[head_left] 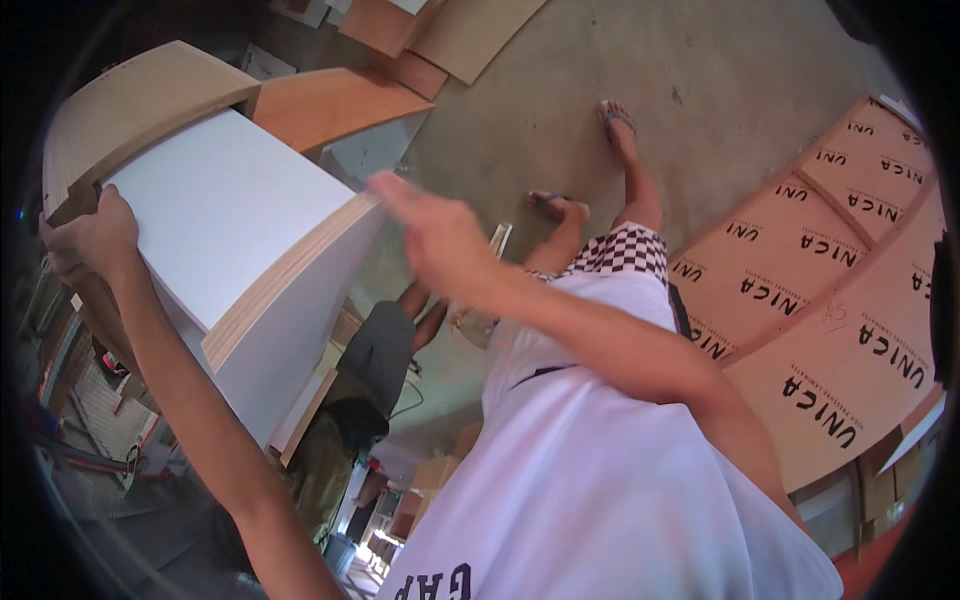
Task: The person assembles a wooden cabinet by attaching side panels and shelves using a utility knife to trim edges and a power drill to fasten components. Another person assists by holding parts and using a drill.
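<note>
A cabinet-like piece with a white panel (235,200) and bare plywood edges (290,275) stands at the left. My left hand (105,235) is closed around its left side, with the thumb near the gap between the white panel and a curved-looking plywood board (150,95). My right hand (445,235) is by the right corner of the white panel. Its fingers are smeared by motion, and I cannot tell whether they touch the edge.
Brown printed laminate sheets (800,270) lie stacked at the right. An orange-brown board (340,100) sits behind the cabinet piece. More boards (475,35) lie on the concrete floor (680,100) at the top. Another person in dark grey clothes (385,350) is below the cabinet piece.
</note>
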`<state>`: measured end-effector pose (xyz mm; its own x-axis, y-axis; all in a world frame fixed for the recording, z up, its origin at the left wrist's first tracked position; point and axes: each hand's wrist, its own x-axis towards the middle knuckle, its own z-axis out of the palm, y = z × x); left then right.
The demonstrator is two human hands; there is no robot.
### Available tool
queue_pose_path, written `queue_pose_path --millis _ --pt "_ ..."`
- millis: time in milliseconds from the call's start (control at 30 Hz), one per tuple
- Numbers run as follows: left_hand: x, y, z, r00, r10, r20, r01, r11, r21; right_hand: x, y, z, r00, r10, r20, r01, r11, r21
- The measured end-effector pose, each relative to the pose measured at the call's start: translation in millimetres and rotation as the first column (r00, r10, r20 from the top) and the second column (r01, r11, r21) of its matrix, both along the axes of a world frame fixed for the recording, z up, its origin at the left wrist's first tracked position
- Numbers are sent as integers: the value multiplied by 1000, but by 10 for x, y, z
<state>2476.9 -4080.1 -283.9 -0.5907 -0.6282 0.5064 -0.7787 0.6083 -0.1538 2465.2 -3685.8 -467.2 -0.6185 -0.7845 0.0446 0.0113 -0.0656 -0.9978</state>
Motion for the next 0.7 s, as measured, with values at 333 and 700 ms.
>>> queue_pose_path --millis 333,700 --pt "7 -86 -18 994 22 106 4 971 -238 -192 275 -1357 970 193 146 -238 877 418" --pt "320 737 391 997 25 -76 -37 985 -167 -800 -393 -728 749 99 655 -369 884 289"
